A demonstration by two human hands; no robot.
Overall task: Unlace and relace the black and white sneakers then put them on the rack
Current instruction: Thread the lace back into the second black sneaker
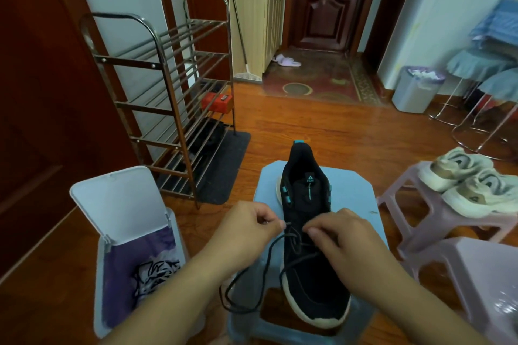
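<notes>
A tall metal shoe rack [165, 98] stands at the left against the wall, its lower shelves holding a red box [217, 102]. Nearer, a blue stool [361, 204] carries one black sneaker [307, 232], toe toward the camera and heel away, with a pale sole, teal eyelet loops and a teal heel tab. Its upper eyelets are bare; a black lace [252, 286] crosses only the lower rows and loops loosely off the stool's left edge. The left hand [246, 230] pinches the lace end beside the shoe; the right hand [336, 235] has fingers curled, pinching lace over the tongue.
</notes>
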